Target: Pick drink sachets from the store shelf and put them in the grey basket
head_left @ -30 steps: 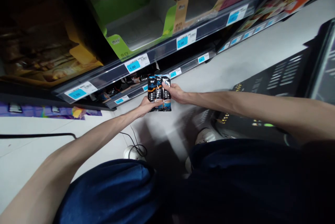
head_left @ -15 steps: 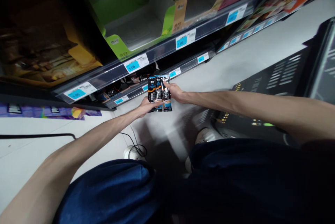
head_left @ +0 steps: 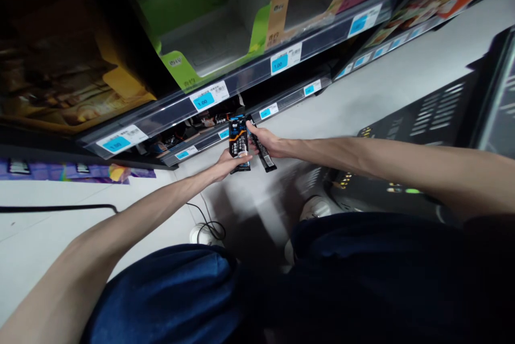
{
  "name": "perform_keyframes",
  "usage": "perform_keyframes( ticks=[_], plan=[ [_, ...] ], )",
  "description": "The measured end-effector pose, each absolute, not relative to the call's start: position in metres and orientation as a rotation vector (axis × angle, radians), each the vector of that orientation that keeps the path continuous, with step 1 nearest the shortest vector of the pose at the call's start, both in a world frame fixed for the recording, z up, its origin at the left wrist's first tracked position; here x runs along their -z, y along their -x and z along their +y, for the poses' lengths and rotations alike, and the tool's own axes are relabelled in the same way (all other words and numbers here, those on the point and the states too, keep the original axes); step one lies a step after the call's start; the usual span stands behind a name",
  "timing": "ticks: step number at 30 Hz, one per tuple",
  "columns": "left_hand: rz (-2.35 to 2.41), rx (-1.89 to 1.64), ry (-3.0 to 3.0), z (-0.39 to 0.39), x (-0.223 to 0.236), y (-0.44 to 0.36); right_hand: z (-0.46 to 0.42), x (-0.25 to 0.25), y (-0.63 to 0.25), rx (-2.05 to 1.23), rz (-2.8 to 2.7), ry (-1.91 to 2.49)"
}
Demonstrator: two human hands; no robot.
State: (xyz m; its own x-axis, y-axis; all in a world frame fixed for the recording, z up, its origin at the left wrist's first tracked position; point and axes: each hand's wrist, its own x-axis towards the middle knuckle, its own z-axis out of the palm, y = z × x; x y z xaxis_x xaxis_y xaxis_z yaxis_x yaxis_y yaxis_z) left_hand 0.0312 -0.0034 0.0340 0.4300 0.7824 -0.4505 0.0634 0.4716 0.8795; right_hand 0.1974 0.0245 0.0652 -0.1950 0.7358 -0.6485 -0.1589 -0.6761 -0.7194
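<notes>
My left hand (head_left: 228, 165) is closed on a black snack packet (head_left: 238, 137) with blue and orange print, its thumb across the lower front. Whether more packets lie behind it I cannot tell. My right hand (head_left: 265, 140) grips a second, narrow black packet (head_left: 266, 158), tilted with its lower end to the right and turned so that its print hardly shows. The two packets are side by side, close in front of the bottom shelf (head_left: 245, 119). More dark packets (head_left: 209, 118) lie in the shadow on that shelf.
Above, a shelf edge with price labels (head_left: 209, 95) juts out over the bottom shelf. It carries a green display box (head_left: 183, 67) and a yellow one (head_left: 129, 89). To the right stands a dark crate-like object (head_left: 402, 118). A black cable (head_left: 211, 228) lies by my shoe.
The packets were held together as a fan in both hands. Now my right hand has drawn one apart to the right and tilted it, while my left hand keeps the other.
</notes>
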Motion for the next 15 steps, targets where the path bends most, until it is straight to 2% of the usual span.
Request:
perform_keyframes(
  ticks=[6,15],
  plan=[
    [1.092,-0.538,-1.001,-0.0048,-0.0382,-0.0326,0.0232,-0.0665,-0.2011,-1.783,-0.691,1.506],
    [1.068,-0.529,-0.98,-0.0075,-0.0367,-0.0352,0.0236,-0.0632,-0.2032,-1.754,-0.745,1.517]
  ],
)
